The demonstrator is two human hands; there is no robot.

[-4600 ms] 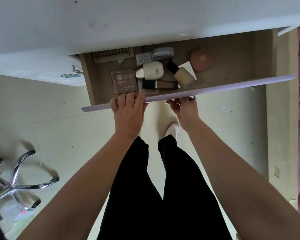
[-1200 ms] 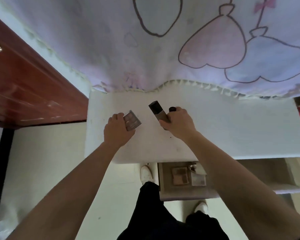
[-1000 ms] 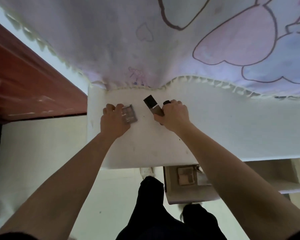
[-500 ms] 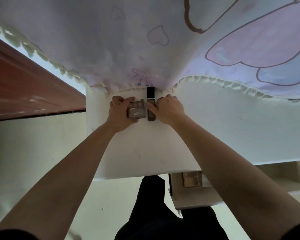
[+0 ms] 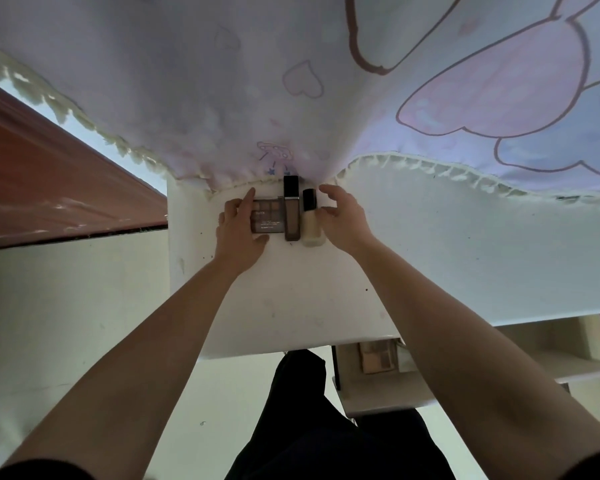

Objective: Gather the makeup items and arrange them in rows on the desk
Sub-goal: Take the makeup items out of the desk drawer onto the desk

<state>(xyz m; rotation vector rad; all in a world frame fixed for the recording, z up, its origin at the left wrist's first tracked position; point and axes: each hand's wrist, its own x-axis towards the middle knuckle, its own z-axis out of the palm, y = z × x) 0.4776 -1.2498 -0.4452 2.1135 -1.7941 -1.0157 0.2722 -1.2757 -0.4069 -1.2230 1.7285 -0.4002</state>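
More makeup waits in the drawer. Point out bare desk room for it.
Bare desk: right of the right hand along the cloth fringe, and in front of the row to the near edge. Crowded: palette, brown tube, pale bottle abreast by the fringe; narrow strip beyond the left hand.

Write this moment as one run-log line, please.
step: aligning row | left hand: touches brown rectangular eyeshadow palette | right hand: open beside pale cream bottle | between: brown black-capped tube | surface: white desk
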